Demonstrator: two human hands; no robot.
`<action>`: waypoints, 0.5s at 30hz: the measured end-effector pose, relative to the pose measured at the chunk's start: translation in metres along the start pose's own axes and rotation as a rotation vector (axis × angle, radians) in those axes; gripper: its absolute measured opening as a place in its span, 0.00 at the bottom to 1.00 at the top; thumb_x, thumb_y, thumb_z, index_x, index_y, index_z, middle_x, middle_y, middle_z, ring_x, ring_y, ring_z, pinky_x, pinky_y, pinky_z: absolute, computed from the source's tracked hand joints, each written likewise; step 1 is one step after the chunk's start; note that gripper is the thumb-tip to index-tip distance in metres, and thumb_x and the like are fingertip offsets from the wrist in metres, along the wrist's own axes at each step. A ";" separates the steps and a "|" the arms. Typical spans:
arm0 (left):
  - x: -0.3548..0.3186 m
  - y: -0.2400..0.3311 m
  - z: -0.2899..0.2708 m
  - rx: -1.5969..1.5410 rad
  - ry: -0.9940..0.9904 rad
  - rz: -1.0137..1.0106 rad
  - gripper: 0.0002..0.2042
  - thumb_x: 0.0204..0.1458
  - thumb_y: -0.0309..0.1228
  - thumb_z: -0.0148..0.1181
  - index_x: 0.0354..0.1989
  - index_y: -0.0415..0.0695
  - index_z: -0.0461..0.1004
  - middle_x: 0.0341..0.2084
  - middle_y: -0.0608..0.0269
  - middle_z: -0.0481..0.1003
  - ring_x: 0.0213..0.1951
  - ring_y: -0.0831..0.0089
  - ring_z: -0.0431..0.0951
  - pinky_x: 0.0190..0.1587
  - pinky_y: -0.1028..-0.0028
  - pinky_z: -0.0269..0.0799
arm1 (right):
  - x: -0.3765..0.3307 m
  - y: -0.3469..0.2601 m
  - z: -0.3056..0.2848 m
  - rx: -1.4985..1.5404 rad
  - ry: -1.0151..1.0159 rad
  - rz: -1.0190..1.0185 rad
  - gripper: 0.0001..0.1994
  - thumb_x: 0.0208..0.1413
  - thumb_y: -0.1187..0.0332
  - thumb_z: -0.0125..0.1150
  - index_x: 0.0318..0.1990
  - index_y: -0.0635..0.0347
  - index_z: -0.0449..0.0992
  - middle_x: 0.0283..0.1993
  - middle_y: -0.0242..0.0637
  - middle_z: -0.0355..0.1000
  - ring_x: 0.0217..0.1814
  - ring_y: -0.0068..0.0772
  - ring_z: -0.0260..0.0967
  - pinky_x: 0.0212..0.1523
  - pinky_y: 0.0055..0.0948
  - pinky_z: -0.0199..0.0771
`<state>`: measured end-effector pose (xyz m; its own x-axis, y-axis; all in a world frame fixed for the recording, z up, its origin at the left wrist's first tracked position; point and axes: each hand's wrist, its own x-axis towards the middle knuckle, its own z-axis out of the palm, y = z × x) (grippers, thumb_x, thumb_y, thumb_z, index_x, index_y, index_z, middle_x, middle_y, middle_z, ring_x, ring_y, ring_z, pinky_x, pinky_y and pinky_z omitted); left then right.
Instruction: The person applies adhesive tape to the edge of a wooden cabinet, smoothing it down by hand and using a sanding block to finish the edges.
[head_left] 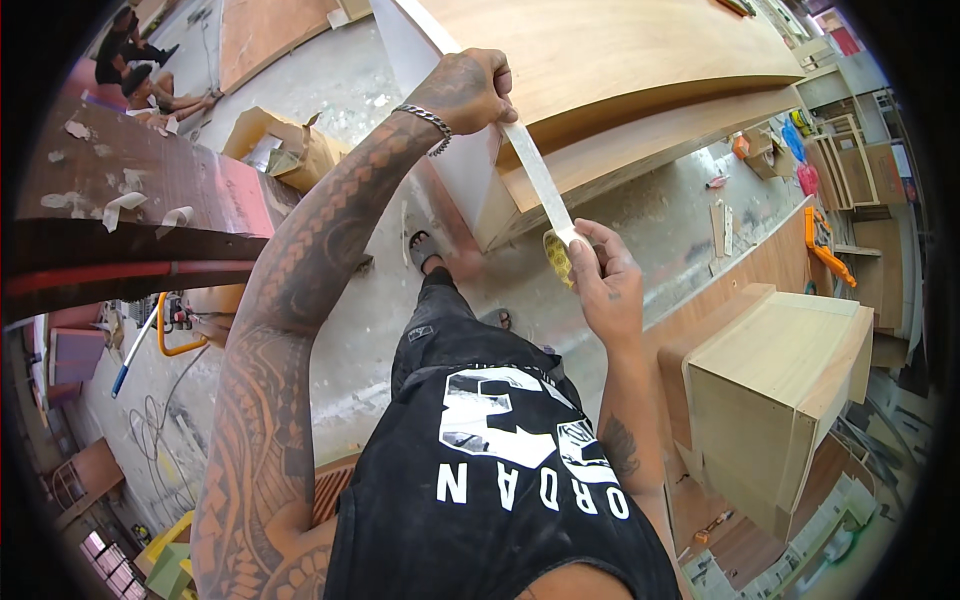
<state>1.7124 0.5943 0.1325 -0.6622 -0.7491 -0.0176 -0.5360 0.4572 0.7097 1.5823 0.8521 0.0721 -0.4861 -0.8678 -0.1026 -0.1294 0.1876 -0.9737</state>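
A pale strip of masking tape (538, 172) runs taut from the cabinet's edge to a tape roll (558, 260) with a yellow inside. My right hand (608, 278) grips the roll, thumb and fingers pinched where the strip leaves it. At the near corner of the large wooden cabinet (640, 45), my left hand (468, 88) is closed on the strip, fingertips pressed together. Beyond that hand, more tape lies along the cabinet's top edge, beside its white side panel (405, 50). A recessed ledge shows below the wooden top.
To the right stands a smaller plywood box (760, 390) on a brown board. An open cardboard box (285, 145) and a brown panel (130, 185) with tape scraps are at left. Two people (150, 90) sit far left. An orange tool (828, 245) lies right; cables (155, 440) trail lower left.
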 end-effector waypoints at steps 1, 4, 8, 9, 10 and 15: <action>-0.001 0.001 0.001 0.010 0.006 -0.006 0.11 0.43 0.27 0.72 0.30 0.39 0.73 0.27 0.56 0.81 0.35 0.65 0.83 0.39 0.68 0.75 | 0.001 0.000 0.000 0.003 0.000 -0.013 0.14 0.62 0.69 0.60 0.51 0.70 0.75 0.36 0.35 0.77 0.35 0.16 0.70 0.35 0.18 0.71; -0.004 0.004 0.005 0.024 0.034 0.010 0.11 0.44 0.26 0.72 0.30 0.39 0.73 0.27 0.55 0.81 0.35 0.65 0.83 0.39 0.67 0.76 | 0.003 0.000 -0.002 -0.010 0.005 -0.018 0.14 0.62 0.69 0.60 0.51 0.70 0.75 0.37 0.36 0.77 0.37 0.17 0.71 0.37 0.19 0.72; -0.008 0.004 0.008 0.085 0.086 0.048 0.11 0.44 0.25 0.71 0.30 0.39 0.73 0.26 0.55 0.80 0.35 0.65 0.83 0.37 0.67 0.76 | 0.004 -0.001 -0.004 0.011 -0.012 -0.012 0.15 0.62 0.69 0.60 0.51 0.70 0.75 0.38 0.37 0.78 0.38 0.18 0.71 0.38 0.20 0.72; -0.009 0.004 0.009 0.083 0.081 0.045 0.11 0.44 0.25 0.71 0.30 0.39 0.73 0.26 0.55 0.80 0.35 0.65 0.83 0.37 0.67 0.76 | 0.004 -0.001 -0.005 0.012 -0.015 -0.013 0.15 0.62 0.68 0.60 0.51 0.70 0.75 0.37 0.37 0.78 0.38 0.18 0.71 0.38 0.20 0.72; -0.009 0.003 0.009 0.073 0.087 0.048 0.11 0.44 0.25 0.71 0.30 0.39 0.73 0.26 0.55 0.80 0.35 0.65 0.83 0.37 0.67 0.76 | 0.004 -0.001 -0.005 0.012 -0.017 -0.015 0.15 0.62 0.68 0.60 0.51 0.70 0.75 0.37 0.37 0.78 0.38 0.18 0.71 0.38 0.20 0.72; -0.011 0.000 0.012 0.061 0.101 0.068 0.11 0.44 0.25 0.71 0.29 0.39 0.72 0.26 0.54 0.79 0.34 0.64 0.82 0.37 0.66 0.76 | 0.005 0.001 -0.006 -0.011 -0.013 -0.002 0.15 0.62 0.68 0.60 0.51 0.69 0.75 0.37 0.37 0.78 0.37 0.18 0.71 0.38 0.20 0.72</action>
<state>1.7132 0.6083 0.1239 -0.6435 -0.7586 0.1022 -0.5245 0.5342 0.6629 1.5743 0.8510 0.0720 -0.4749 -0.8739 -0.1037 -0.1398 0.1913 -0.9715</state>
